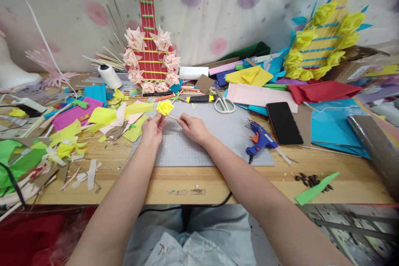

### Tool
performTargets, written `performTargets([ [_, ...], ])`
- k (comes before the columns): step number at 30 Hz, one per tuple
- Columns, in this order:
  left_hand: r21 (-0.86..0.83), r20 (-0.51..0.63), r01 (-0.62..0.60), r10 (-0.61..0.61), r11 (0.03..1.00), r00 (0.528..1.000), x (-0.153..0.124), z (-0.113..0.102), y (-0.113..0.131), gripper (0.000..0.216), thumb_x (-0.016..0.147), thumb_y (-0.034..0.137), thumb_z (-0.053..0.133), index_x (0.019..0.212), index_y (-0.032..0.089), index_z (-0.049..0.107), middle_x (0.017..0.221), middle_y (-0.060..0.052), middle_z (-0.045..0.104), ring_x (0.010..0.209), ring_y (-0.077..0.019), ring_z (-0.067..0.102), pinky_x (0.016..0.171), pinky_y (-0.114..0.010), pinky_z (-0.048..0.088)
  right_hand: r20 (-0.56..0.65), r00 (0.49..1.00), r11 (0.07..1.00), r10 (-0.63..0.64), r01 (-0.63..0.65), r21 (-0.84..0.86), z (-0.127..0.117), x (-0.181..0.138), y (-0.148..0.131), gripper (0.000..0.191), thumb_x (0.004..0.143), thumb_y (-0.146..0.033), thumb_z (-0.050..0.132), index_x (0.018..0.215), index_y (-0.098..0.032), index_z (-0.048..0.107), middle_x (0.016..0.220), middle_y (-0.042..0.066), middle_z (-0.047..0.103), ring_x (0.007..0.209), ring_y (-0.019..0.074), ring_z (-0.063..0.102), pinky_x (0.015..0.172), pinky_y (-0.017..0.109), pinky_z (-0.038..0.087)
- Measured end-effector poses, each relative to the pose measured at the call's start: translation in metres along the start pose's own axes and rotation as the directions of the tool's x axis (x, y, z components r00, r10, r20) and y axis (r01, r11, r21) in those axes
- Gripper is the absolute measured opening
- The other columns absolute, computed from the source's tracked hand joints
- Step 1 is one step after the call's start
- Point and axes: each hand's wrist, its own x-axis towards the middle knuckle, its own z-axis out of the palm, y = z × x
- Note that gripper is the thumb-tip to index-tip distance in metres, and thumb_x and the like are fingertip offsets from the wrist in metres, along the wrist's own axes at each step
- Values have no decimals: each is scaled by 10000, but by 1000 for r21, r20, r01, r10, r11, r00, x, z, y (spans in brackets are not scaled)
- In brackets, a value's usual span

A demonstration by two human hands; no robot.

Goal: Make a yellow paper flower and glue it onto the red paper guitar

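Observation:
A yellow crepe-paper flower on a thin wooden stick is held over the grey cutting mat. The fingers of my left hand are closed at the flower's lower left side; the exact grip is partly hidden. My right hand pinches the stick's other end between thumb and fingers. Just left of the flower runs a yellow paper strip; I cannot tell whether it joins the flower. Scissors and a yellow-black utility knife lie beyond my hands.
A blue glue gun rests at the mat's right, beside a phone. Paper scraps litter the left. Behind stand a red guitar model with pink flowers and a yellow guitar model. Dark beads lie front right.

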Motion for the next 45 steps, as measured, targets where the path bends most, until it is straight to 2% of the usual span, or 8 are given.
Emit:
performTargets([
  [6,-7,23,2,-2,1000,1000,1,0,-1,135,703,14,567,691,135,508,583,17,603,549,-68,600,529,-146,481,11,1000,999,15,-15,-40,-1,1,-1,326,902,-399,289,916,-207,553,773,26,643,672,147,548,579,245,278],
  [12,3,134,65,-64,998,989,0,-1,2,134,688,1,564,688,128,520,687,-23,640,657,-94,638,533,-137,486,30,998,998,52,-51,-24,-3,2,2,350,906,-391,274,893,-203,570,762,30,639,672,146,548,591,240,289],
  [22,103,108,-60,49,993,993,-2,-1,1,295,639,-2,609,738,169,391,683,-16,640,610,-119,636,504,-172,480,99,995,996,-14,6,85,0,4,8,389,917,-357,259,823,-181,593,769,31,636,712,123,552,666,223,327],
  [26,131,98,-107,94,986,991,-2,-1,2,282,642,29,614,746,169,392,657,1,624,596,-125,635,510,-192,489,108,994,995,-20,10,95,1,5,8,374,914,-346,273,807,-176,589,762,30,634,706,121,547,663,220,322],
  [33,175,112,-127,108,976,988,-2,-3,4,220,682,108,586,745,173,385,735,-27,637,635,-149,648,507,-210,491,119,992,992,-36,21,128,-1,4,9,342,903,-346,309,790,-173,581,717,17,617,657,109,520,630,211,310],
  [40,251,30,-198,197,947,980,4,-3,1,384,630,46,578,830,210,294,678,30,579,550,-134,625,471,-207,481,140,983,985,-118,98,143,-4,3,8,316,891,-343,349,779,-165,585,673,11,589,610,98,475,589,205,286],
  [45,270,-2,-207,215,940,977,5,-2,1,386,632,27,560,836,211,288,676,44,548,521,-113,606,507,-232,499,161,981,989,-104,85,122,-3,2,4,317,891,-325,346,771,-163,590,669,18,590,618,103,486,599,209,297],
])
